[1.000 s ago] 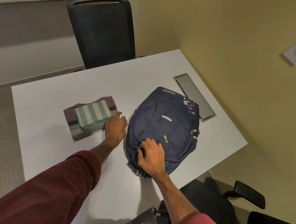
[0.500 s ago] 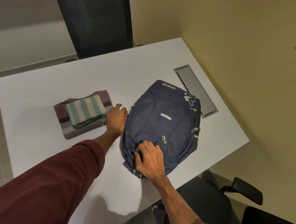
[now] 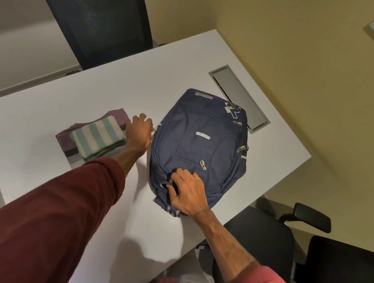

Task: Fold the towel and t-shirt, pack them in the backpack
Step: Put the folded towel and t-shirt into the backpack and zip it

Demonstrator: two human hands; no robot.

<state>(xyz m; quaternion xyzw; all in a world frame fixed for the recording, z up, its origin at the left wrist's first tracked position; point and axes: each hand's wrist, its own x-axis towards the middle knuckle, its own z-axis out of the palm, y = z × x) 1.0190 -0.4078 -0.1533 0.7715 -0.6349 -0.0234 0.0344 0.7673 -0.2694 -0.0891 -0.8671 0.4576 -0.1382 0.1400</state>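
Right hand point(image 3: 187, 190) grips the navy backpack point(image 3: 200, 124) at its near end, fingers curled into fabric. Left hand point(image 3: 139, 130) sits at its side by a zip pull point(image 3: 154, 129), fingertips hidden, hold unclear. Striped towel point(image 3: 97, 137) lies folded atop the half-covered t-shirt point(image 3: 117, 114) just beyond, on the white surface point(image 3: 97, 87).

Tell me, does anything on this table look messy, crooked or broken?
Nothing stands out. The striped towel sits neatly folded on the folded t-shirt, beside the backpack, which lies flat on the table with no visible damage. The right hand grips the backpack's near end.
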